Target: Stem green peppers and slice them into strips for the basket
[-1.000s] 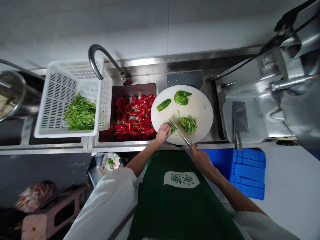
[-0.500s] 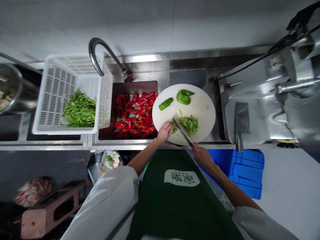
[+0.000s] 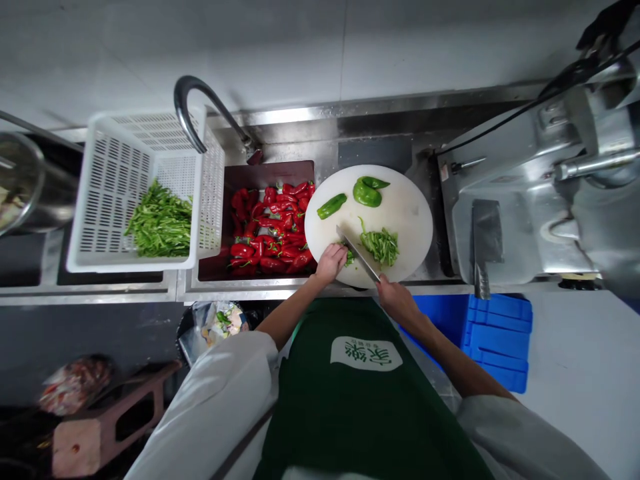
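On the round white cutting board, my left hand is closed on a piece of green pepper near the lower left edge. The closed fingers of my right hand wrap round the handle of a knife, whose blade slants up and left beside my left fingertips. To the right of the blade lies a pile of sliced green pepper. A long green pepper piece and a larger green pepper lie farther back on the board.
Red peppers fill a sink basin left of the board. A white basket holds green strips under a curved faucet. At the right, a cleaver lies on a metal machine. Below stands a blue crate.
The knife and my right hand have shifted slightly left, and the blade's tip is a little higher and farther left. My left hand has hardly moved.
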A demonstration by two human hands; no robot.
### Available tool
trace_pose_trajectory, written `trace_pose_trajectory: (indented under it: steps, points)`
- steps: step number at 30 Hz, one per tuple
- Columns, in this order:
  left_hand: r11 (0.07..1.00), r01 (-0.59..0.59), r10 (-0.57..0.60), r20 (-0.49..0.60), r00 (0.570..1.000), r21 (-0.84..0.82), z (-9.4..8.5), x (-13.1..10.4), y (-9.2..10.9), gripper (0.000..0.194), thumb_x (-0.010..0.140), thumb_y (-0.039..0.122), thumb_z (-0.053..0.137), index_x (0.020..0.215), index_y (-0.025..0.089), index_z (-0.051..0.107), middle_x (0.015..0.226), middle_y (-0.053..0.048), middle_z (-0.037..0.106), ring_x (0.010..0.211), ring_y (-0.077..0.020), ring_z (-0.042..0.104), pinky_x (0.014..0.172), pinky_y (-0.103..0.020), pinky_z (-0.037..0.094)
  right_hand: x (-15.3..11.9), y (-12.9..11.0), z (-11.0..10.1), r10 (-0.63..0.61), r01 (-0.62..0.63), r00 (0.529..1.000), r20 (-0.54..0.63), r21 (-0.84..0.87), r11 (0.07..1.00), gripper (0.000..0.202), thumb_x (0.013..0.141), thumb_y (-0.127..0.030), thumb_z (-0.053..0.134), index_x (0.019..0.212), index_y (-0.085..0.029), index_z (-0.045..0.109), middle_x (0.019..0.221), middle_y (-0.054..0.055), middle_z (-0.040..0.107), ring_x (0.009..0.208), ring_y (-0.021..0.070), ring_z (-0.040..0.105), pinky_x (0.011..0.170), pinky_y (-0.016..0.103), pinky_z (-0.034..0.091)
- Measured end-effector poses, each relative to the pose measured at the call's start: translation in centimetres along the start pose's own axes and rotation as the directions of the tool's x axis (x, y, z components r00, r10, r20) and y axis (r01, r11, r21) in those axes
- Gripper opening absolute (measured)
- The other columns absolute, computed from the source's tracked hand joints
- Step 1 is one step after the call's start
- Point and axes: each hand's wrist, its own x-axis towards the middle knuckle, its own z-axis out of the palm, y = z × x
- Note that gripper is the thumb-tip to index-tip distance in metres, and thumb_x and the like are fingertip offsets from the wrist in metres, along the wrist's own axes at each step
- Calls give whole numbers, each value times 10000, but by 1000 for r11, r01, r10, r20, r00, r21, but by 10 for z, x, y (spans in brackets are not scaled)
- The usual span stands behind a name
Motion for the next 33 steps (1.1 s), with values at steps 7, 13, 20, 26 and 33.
trace_pose_trajectory:
  steps: [7,13,20,26,33]
  points:
    - [1000,16,-15,11,1000,-18,1,-1,0,234,1003,249,415,1014,161,631,975,-101,635,924,-208,590,836,-404,553,-11,-2,-4,22,-23,999,45,22,999,304,1040,-255,251,1165,-124,495,893,141,713,883,238,708,694,278,413]
    - [999,-40,39,-69,997,-13,3,-2,-1,202,992,224,441,997,142,625,950,-106,636,924,-206,588,844,-388,553,-4,-4,-3,-2,2,1000,-6,19,1000,306,1038,-275,260,1152,-129,504,872,136,705,878,249,702,691,288,411]
    - [999,18,-19,-24,1000,-44,5,-6,-4,221,999,246,416,1019,157,618,971,-106,633,940,-210,591,854,-412,545,0,-11,-2,8,-9,1000,4,44,999,299,1035,-252,271,1164,-113,503,917,154,704,895,248,699,692,282,411]
    - [999,12,-13,-27,1000,-42,6,-6,-6,245,1004,251,396,1022,155,621,961,-107,634,927,-210,592,838,-419,544,-9,-8,-7,-10,11,1000,-8,86,996,283,1035,-267,286,1110,-129,521,863,124,704,870,238,701,686,274,403]
    - [995,36,-35,10,999,-95,-5,-11,-2,256,1011,288,411,1047,158,628,1010,-113,640,1012,-215,599,894,-430,547,15,-17,5,10,-9,1000,-6,71,997,307,1036,-269,272,1159,-116,507,938,158,707,909,240,700,696,277,422]
